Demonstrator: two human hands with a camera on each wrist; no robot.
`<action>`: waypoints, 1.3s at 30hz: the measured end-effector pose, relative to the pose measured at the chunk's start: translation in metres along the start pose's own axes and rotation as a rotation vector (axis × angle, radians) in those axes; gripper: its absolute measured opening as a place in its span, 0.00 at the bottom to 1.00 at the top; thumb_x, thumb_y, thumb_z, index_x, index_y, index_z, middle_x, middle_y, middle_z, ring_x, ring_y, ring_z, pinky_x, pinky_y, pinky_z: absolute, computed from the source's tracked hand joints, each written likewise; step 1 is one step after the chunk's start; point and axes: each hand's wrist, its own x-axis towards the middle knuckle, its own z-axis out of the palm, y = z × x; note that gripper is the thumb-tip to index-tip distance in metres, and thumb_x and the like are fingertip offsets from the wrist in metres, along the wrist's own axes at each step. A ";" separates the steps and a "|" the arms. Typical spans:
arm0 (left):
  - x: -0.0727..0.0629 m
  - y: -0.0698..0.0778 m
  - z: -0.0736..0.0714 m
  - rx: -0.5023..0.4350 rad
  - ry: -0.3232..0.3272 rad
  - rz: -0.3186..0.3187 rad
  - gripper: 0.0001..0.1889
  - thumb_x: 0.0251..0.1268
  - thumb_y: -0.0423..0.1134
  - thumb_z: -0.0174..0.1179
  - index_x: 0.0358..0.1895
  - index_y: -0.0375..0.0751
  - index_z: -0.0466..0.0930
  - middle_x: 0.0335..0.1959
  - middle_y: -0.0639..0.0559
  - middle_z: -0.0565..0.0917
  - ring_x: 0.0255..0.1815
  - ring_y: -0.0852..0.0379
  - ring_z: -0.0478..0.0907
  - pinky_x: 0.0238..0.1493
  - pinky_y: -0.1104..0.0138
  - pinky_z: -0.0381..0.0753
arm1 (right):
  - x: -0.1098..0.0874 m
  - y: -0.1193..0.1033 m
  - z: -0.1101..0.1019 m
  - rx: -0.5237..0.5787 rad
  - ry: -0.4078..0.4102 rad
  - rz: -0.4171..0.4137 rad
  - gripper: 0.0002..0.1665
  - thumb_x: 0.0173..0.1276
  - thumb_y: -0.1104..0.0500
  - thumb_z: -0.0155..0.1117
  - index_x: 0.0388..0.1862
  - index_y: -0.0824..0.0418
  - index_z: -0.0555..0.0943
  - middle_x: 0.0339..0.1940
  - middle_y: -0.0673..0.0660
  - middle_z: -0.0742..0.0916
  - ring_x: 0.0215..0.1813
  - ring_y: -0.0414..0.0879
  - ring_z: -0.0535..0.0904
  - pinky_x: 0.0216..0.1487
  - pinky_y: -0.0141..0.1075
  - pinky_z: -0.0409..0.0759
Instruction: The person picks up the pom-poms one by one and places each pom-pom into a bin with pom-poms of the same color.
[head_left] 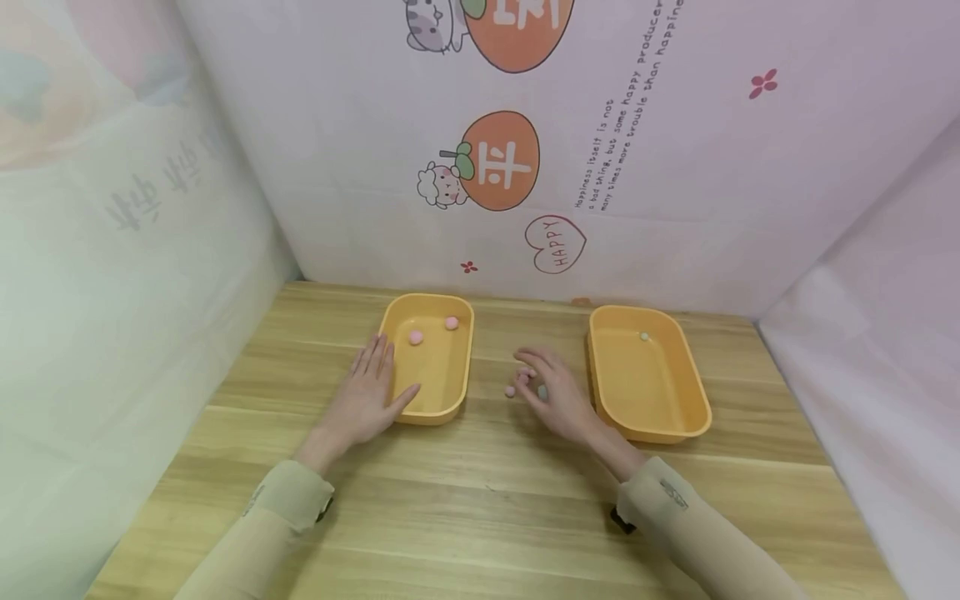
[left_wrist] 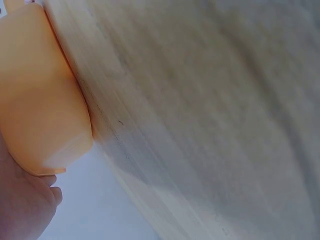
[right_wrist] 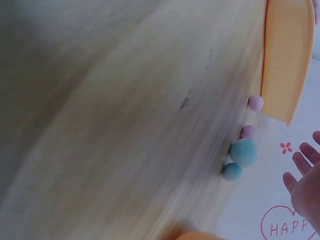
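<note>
Reaching with the right hand (head_left: 557, 402) just above a cluster of small pink balls (head_left: 510, 391) and blue-green balls (right_wrist: 243, 152) on the desk (head_left: 480, 508), between two orange tubs. Holding thumb and fingers apart there, with a fairly wide grip; cannot tell about contact with the pink ball nearest the fingertips. Resting the left hand (head_left: 366, 404) along the outer rim of the left tub (head_left: 469, 358), with straight fingers and a thumb spread wide over the near end. See two pink balls inside that tub, toward the far end, and one tiny pale green ball (head_left: 644, 337) inside the right tub (head_left: 641, 383). Behind, on the white cloth (head_left: 337, 125), can read "HAPPY" within a red heart (head_left: 556, 244), "平" on an orange fruit (head_left: 501, 161), and slanting lines of print (head_left: 633, 125): "Happiness itself is not a bad thing, but some happy producer", "many times more trouble than happine", cut off by the top edge. Cannot read the small cuff label (head_left: 673, 493) on the right sleeve.
</note>
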 end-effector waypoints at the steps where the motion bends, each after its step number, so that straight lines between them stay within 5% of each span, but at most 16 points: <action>1: 0.000 0.000 0.000 0.001 -0.002 -0.001 0.52 0.86 0.68 0.44 0.88 0.24 0.43 0.92 0.30 0.39 0.95 0.32 0.39 0.94 0.42 0.43 | -0.002 0.001 0.000 0.001 -0.013 0.005 0.28 0.79 0.61 0.72 0.72 0.71 0.80 0.74 0.69 0.82 0.76 0.67 0.79 0.77 0.64 0.79; 9: -0.001 -0.004 0.004 0.007 -0.001 -0.004 0.52 0.86 0.69 0.44 0.88 0.24 0.44 0.92 0.30 0.40 0.94 0.31 0.39 0.94 0.42 0.43 | -0.008 0.013 0.008 -0.001 -0.079 0.002 0.34 0.77 0.56 0.75 0.75 0.71 0.77 0.79 0.74 0.78 0.80 0.74 0.73 0.80 0.70 0.72; 15: -0.002 -0.003 0.002 -0.004 -0.009 -0.010 0.52 0.86 0.68 0.44 0.88 0.24 0.44 0.92 0.30 0.40 0.95 0.32 0.38 0.94 0.42 0.42 | -0.010 0.058 0.032 0.011 -0.074 -0.095 0.36 0.80 0.45 0.71 0.77 0.63 0.78 0.78 0.69 0.79 0.79 0.68 0.75 0.81 0.62 0.74; 25: -0.003 -0.004 0.000 -0.016 -0.001 -0.009 0.52 0.86 0.67 0.44 0.88 0.23 0.45 0.92 0.29 0.40 0.94 0.31 0.38 0.94 0.40 0.43 | 0.001 0.098 0.063 -0.004 -0.136 -0.065 0.23 0.78 0.45 0.74 0.64 0.54 0.86 0.68 0.55 0.86 0.70 0.55 0.82 0.73 0.56 0.82; 31: -0.001 -0.005 0.002 -0.007 -0.003 -0.007 0.52 0.86 0.69 0.43 0.88 0.24 0.45 0.92 0.30 0.40 0.95 0.32 0.37 0.94 0.40 0.43 | 0.006 0.098 0.069 0.021 -0.125 -0.050 0.14 0.74 0.54 0.77 0.56 0.52 0.88 0.60 0.52 0.89 0.59 0.47 0.83 0.63 0.47 0.86; 39: 0.000 -0.004 0.003 -0.004 0.002 0.004 0.52 0.86 0.69 0.43 0.88 0.24 0.46 0.92 0.30 0.40 0.95 0.32 0.38 0.94 0.40 0.43 | 0.005 0.060 0.049 0.108 -0.080 -0.005 0.05 0.76 0.58 0.75 0.47 0.58 0.89 0.53 0.59 0.90 0.55 0.52 0.83 0.58 0.45 0.85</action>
